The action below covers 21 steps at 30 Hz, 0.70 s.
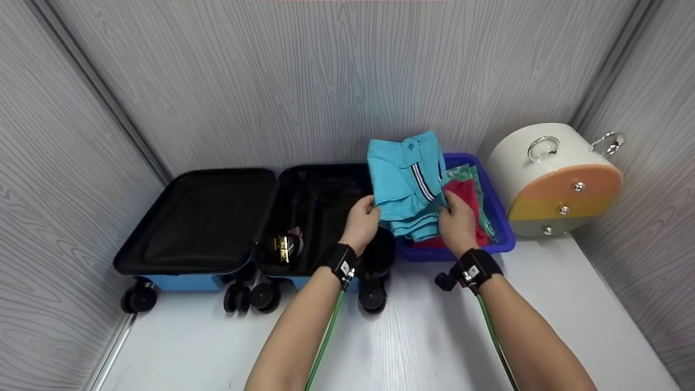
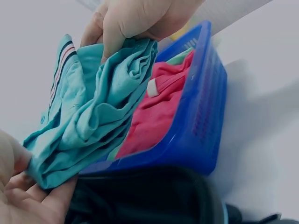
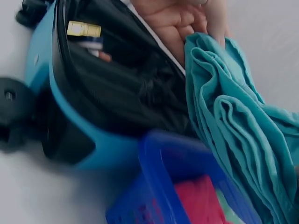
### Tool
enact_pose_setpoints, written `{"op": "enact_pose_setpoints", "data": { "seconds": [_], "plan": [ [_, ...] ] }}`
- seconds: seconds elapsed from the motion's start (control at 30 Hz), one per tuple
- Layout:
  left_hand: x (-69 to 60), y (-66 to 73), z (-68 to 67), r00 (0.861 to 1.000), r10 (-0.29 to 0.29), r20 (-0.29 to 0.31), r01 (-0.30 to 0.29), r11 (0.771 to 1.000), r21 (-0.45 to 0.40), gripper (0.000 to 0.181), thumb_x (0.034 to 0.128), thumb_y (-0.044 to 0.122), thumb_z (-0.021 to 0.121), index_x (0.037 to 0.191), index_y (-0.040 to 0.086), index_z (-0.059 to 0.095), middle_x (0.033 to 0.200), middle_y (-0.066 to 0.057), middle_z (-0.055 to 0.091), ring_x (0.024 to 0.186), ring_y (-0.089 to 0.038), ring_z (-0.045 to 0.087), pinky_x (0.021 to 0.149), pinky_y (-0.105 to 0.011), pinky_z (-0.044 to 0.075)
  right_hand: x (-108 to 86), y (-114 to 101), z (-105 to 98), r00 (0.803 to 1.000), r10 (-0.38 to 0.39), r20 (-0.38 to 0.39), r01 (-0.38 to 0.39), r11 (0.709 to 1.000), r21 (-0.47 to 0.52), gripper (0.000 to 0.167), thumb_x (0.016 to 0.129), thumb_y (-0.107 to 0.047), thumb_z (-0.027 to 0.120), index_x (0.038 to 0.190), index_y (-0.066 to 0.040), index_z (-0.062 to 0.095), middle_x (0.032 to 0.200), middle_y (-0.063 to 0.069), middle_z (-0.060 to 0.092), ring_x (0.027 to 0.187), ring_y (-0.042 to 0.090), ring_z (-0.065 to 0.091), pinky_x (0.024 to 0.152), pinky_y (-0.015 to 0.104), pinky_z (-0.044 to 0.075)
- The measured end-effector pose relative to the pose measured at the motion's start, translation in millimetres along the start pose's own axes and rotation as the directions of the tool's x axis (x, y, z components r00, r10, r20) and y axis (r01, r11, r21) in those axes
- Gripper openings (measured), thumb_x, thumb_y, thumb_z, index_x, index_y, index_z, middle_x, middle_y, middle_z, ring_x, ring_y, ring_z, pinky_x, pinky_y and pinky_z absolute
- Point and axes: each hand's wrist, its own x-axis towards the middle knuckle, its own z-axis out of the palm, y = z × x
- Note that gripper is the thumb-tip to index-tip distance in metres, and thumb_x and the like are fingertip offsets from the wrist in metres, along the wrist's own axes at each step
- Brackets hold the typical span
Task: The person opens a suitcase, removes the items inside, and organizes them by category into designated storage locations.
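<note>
Folded turquoise shorts [image 1: 399,174] are held up over the left side of the blue basket [image 1: 504,239], between both hands. The left hand [image 1: 361,224], nearer the open suitcase [image 1: 326,217] left of the basket, pinches one edge; the right hand [image 1: 457,224], above the basket, pinches the other. Most of the cloth lies beyond their grip, waistband [image 1: 393,147] toward the basket's far side, long axis running back to its near side.

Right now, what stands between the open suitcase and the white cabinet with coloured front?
The blue basket, with the turquoise garment held partly over it, stands between the suitcase and the cabinet; the head view shows this.
</note>
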Motion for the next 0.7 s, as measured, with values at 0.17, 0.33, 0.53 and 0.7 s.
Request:
{"op": "enact_pose_setpoints", "data": {
  "seconds": [0.17, 0.33, 0.53, 0.7],
  "plan": [
    [-2.3, -1.6, 18.3, 0.992, -0.015, 0.125, 0.014, 1.000, 0.006, 0.056, 0.1063, 0.008, 0.041, 0.159, -0.002, 0.027, 0.161, -0.018, 0.034, 0.148, -0.028, 0.032, 0.118, -0.039, 0.033, -1.8, 13.8, -15.0, 0.999, 0.008, -0.037, -0.010, 0.999, -0.051, 0.048, 0.106, -0.001, 0.044, 0.154, 0.001, 0.041, 0.155, 0.019, 0.044, 0.139, 0.030, 0.045, 0.108, 0.045, 0.042],
    [-1.6, -4.8, 31.3, 0.987, -0.019, 0.158, 0.016, 1.000, 0.024, 0.058, 0.1055, 0.003, 0.039, 0.160, -0.004, 0.022, 0.164, -0.018, 0.028, 0.151, -0.028, 0.027, 0.119, -0.037, 0.030, -3.0, 24.1, -20.4, 0.998, 0.029, -0.058, -0.034, 0.995, -0.093, 0.049, 0.106, -0.001, 0.043, 0.155, -0.001, 0.042, 0.155, 0.019, 0.045, 0.140, 0.032, 0.044, 0.109, 0.045, 0.042],
    [0.3, -7.9, 43.7, 0.992, -0.016, 0.127, 0.007, 0.997, 0.072, 0.055, 0.1076, 0.005, 0.039, 0.161, -0.001, 0.024, 0.162, -0.017, 0.033, 0.149, -0.026, 0.031, 0.116, -0.035, 0.034, -4.9, 33.3, -23.3, 0.996, 0.026, -0.090, -0.036, 0.993, -0.114, 0.049, 0.105, 0.000, 0.044, 0.154, -0.003, 0.044, 0.155, 0.018, 0.046, 0.144, 0.035, 0.040, 0.116, 0.048, 0.035],
    [-0.2, -11.8, 50.6, 0.995, -0.031, 0.098, 0.023, 0.996, 0.083, 0.055, 0.1079, 0.004, 0.040, 0.161, 0.001, 0.026, 0.160, -0.015, 0.038, 0.128, -0.023, 0.052, 0.088, -0.028, 0.046, -5.2, 41.0, -23.0, 0.995, 0.037, -0.094, -0.048, 0.992, -0.119, 0.047, 0.105, 0.001, 0.044, 0.152, -0.001, 0.047, 0.153, 0.019, 0.048, 0.142, 0.035, 0.042, 0.115, 0.049, 0.036]
  ]
}}
